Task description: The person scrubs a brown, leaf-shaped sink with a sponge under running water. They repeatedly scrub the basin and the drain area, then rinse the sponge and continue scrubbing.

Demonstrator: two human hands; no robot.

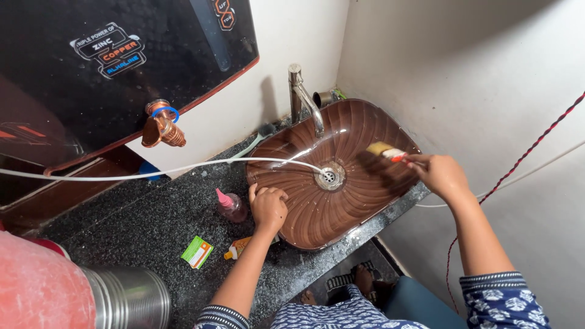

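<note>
Nearest to us on the dark speckled tabletop point(183, 213) lie a small green packet point(197, 251) and a little orange-capped tube point(236, 247), with a steel vessel point(128, 298) at the lower left edge. Just past them our left hand point(269, 207) rests curled as a loose fist on the near-left rim of the brown ribbed basin point(317, 219), holding nothing that we can see; a small pink-capped bottle point(231, 205) stands just beside it on the tabletop. Our two hands are well apart, one on each side of the bowl. Across the basin our right hand point(440, 175) is closed around the red handle of a scrub brush point(381, 159), whose dark bristles press on the right inner wall of the bowl. The brush's long axis runs from our right hand leftward and inward, toward the drain point(329, 176) at the centre, so the right hand is the one on it and the left lies far from it, across the bowl. A white hose point(183, 169) crosses the tabletop from the left and ends at the drain. Farther back stand the steel tap point(303, 97) and, on the wall at left, a black water purifier point(122, 67) with a copper spout point(161, 125).
</note>
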